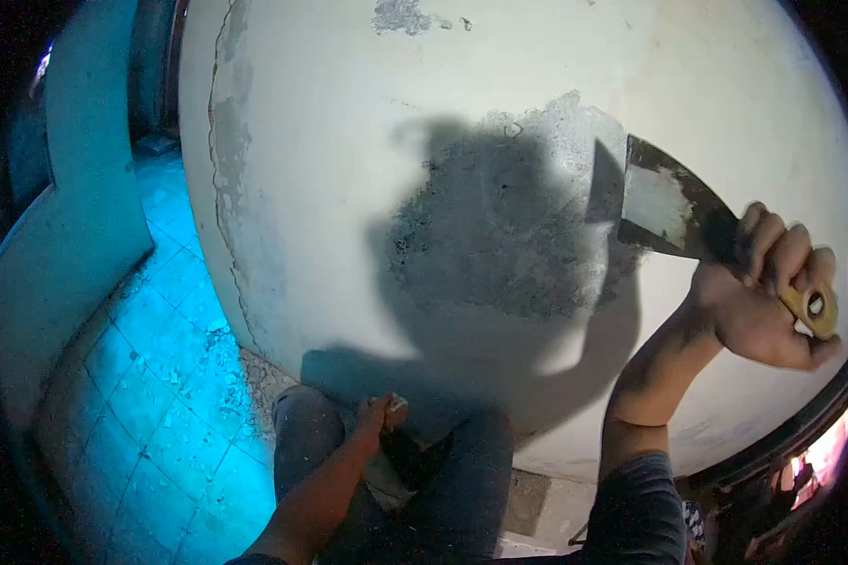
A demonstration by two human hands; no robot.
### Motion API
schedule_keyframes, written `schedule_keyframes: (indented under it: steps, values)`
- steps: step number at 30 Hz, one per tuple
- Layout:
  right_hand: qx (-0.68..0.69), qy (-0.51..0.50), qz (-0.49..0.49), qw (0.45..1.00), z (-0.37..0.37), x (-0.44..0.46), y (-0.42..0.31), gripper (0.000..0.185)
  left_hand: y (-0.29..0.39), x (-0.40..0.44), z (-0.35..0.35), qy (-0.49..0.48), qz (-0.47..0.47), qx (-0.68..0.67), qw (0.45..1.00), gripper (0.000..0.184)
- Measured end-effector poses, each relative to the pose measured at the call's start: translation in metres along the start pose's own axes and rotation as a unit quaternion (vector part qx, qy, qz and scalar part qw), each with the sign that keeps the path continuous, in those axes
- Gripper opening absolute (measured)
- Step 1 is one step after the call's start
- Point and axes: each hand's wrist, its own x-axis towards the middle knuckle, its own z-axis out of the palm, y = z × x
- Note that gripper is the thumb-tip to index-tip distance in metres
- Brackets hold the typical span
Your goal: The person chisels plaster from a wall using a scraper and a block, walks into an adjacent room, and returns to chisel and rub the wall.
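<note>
My right hand (773, 273) is wrapped round the tan handle of a wide putty knife (664, 202), raised at the right. Its dark blade is smeared with pale material, and it points left in front of the wall (320, 85). Beside the blade's edge lies a rough grey patch (518, 245) where the pale surface is gone. Whether the blade touches the wall I cannot tell. Low between my knees, my left hand (379, 414) is closed, with a small whitish bit showing at its fingers; what this is stays unclear.
A long crack (215, 141) runs down the wall's left side. Crumbs and debris (219, 372) lie on the blue-lit tiled floor (151, 424). My bent legs (457, 490) are close to the wall's foot. Another, smaller bare patch (400, 16) shows at the top.
</note>
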Motion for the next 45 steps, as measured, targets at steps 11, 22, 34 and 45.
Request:
schedule_keyframes:
  steps: [11,22,34,45]
  values:
    - [-0.106,0.404,0.004,0.909,0.009,0.034,0.096,0.056,0.047,-0.037,0.023,-0.214,0.127,-0.010,0.969,0.044]
    - [-0.142,0.413,0.013,0.899,0.007,0.029,0.089,0.056,-0.010,0.018,-0.006,-0.092,-0.064,0.018,0.993,0.045]
    - [-0.113,0.373,0.015,0.921,0.025,0.037,0.072,0.049,-0.010,0.009,-0.012,-0.112,-0.026,0.005,0.993,0.038]
    - [-0.099,0.360,-0.002,0.928,0.015,0.036,0.073,0.046,-0.004,0.005,-0.015,-0.074,-0.061,0.027,0.995,0.059]
